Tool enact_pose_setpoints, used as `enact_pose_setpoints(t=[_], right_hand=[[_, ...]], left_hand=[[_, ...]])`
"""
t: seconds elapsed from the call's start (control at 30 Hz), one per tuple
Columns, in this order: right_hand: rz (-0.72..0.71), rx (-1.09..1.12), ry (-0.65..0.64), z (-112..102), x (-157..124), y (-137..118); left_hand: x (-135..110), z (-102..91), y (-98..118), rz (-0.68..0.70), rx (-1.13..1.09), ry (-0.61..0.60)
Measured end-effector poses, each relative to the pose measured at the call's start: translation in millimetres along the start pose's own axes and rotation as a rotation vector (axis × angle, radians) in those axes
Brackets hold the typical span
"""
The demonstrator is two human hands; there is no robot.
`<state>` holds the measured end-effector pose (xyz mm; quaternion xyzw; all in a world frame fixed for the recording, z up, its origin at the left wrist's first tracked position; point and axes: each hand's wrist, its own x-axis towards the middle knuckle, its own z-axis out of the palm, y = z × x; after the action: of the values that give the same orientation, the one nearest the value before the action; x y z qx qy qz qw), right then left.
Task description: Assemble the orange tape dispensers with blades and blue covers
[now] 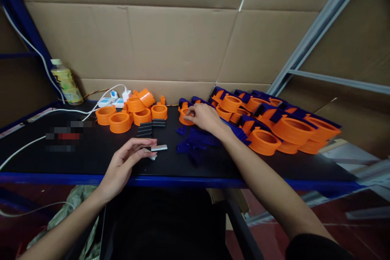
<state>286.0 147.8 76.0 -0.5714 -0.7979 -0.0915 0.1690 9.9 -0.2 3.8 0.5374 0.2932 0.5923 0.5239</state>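
Observation:
My left hand (131,156) hovers low over the front of the black mat, fingers stretched and thumb apart. Its fingertips are at two small pale strips (161,148); whether they press on them I cannot tell. My right hand (203,116) reaches farther back, fingers curled over the rim of an orange tape dispenser (184,118) with a dark blue part behind it. Loose blue plastic pieces (195,142) lie below my right wrist. Ribbed black pieces (145,130) rest beyond my left fingers.
Several bare orange rings (119,122) are grouped at back left. Orange-and-blue dispensers (264,141) are stacked at right. A power strip (111,102), white cables and a yellow-labelled bottle (67,83) stand at the left. Cardboard (170,44) walls the back; a blue edge (170,181) runs along the front.

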Motion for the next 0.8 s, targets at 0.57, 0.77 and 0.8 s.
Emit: enact_pose_setpoints(t=[0.57, 0.77, 0.8], right_hand=[[0.362, -0.149, -0.158, -40, 3, 69], [0.42, -0.127, -0.285, -31, 7, 97], [0.412, -0.127, -0.274, -29, 8, 98]], left_hand=[[-4, -9.6, -7, 0.052, 0.208, -0.146], [-4, -8.2, -4, 0.054, 0.255, -0.168], [-4, -8.0, -4, 0.054, 0.258, -0.171]])
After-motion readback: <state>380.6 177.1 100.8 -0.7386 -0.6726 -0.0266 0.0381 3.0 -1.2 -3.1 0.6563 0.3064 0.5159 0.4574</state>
